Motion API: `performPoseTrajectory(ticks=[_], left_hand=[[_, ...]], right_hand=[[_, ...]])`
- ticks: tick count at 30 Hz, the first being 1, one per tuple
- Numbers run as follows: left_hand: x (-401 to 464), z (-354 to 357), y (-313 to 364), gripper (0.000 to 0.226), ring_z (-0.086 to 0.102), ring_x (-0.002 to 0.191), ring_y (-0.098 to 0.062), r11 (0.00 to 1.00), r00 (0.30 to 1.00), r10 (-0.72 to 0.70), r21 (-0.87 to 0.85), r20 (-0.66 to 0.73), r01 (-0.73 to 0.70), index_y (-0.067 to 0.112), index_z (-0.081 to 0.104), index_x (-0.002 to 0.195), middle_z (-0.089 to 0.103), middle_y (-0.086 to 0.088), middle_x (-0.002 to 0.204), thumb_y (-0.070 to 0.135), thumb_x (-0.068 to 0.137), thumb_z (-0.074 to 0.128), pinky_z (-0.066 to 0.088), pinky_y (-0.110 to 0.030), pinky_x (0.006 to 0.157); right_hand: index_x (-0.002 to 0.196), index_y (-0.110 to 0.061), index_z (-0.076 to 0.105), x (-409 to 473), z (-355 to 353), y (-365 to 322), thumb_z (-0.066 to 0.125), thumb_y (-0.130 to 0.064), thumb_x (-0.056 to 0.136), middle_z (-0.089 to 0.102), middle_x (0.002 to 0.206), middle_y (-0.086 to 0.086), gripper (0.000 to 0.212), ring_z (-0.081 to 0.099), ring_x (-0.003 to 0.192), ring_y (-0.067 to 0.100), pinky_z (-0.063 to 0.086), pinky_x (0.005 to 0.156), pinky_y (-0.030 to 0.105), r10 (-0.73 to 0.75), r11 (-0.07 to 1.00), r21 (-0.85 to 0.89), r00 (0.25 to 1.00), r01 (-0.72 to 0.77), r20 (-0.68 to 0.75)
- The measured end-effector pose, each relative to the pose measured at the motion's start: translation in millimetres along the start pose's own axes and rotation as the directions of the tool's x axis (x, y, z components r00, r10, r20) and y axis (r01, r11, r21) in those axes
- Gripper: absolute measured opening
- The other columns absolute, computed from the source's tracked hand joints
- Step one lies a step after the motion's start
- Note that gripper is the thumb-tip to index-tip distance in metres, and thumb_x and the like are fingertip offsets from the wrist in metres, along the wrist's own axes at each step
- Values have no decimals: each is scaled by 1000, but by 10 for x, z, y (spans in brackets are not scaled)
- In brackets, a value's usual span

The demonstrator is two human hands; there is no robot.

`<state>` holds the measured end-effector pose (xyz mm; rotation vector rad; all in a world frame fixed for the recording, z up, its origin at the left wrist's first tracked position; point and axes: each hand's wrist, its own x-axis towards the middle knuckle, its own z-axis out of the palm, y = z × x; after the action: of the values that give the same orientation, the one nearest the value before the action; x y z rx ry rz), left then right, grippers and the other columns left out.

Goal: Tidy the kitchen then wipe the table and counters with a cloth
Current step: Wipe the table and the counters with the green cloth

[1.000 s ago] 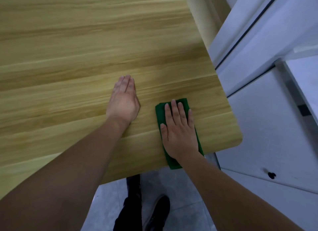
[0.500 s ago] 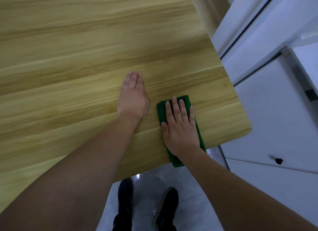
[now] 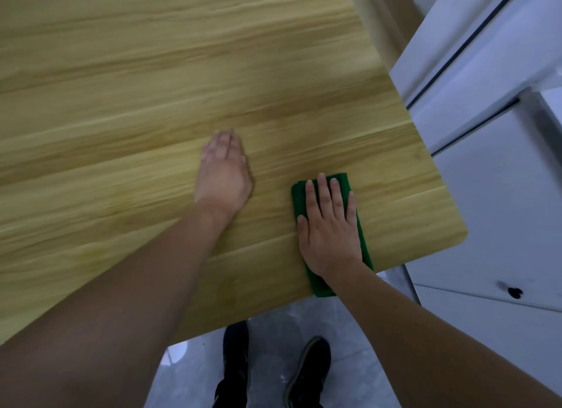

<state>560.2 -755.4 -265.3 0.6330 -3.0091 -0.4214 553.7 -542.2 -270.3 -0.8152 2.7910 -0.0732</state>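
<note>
Home kitchen/dining corner: wood-grain table (image 3: 152, 103), white cabinet fronts (image 3: 492, 210) just right of it, grey tile floor (image 3: 273, 331) below it.

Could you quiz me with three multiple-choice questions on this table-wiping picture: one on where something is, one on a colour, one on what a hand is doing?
1. Where does the cloth lie?
A. mid-table
B. near the table's near right corner, hanging over its edge
C. on the floor

2. What colour is the cloth?
A. green
B. white
C. red

3. How is the left hand?
A. gripping the cloth
B. raised in the air
C. flat on the bare wood

Answers:
1 B: the cloth overhangs the near edge of the wooden table under the right hand.
2 A: it is dark green.
3 C: the left hand rests flat, apart from the cloth.
</note>
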Motion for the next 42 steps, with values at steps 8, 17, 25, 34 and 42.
performPoseTrajectory(ticks=[8,17,25,34,42], left_hand=[[-64,-192,-801,57,27,139,-44,982,979,-185,15,-82,187,-11,36,141,32,-28,150,23,95,29,18,-48,117],[145,-171,-1217,50,23,141,-43,983,980,-183,-16,-81,182,-10,34,142,29,-28,151,14,99,36,16,-46,119],[131,-113,-1180,51,18,145,-36,976,970,-218,-23,-109,217,-7,31,146,25,-22,155,15,100,34,11,-43,121],[144,-115,-1169,52,10,148,-27,966,960,-257,-26,-107,256,0,25,150,18,-15,159,20,102,30,2,-35,122],[137,-137,-1165,53,8,149,-25,964,960,-267,-25,-81,266,1,23,151,16,-13,160,21,102,28,2,-34,122]], right_hand=[[151,-18,-16,438,-103,-249,7,-42,100,-22,158,3,61,-23,145,21,-14,117,47,-37,999,-5,999,37,33],[152,-19,-15,1174,-189,-555,7,-43,100,-23,158,2,61,-23,145,21,-10,118,48,-91,994,-48,995,93,51],[152,-19,-13,1627,-274,-718,8,-43,101,-21,159,1,60,-21,146,20,-9,119,46,-137,987,-81,989,140,48],[153,-19,-11,2020,-296,-892,9,-41,101,-18,160,2,59,-19,146,20,-10,119,46,-140,986,-92,990,142,22],[153,-18,-10,1998,-291,-936,10,-40,102,-17,160,3,59,-18,146,21,-10,118,47,-118,989,-83,993,118,10]])
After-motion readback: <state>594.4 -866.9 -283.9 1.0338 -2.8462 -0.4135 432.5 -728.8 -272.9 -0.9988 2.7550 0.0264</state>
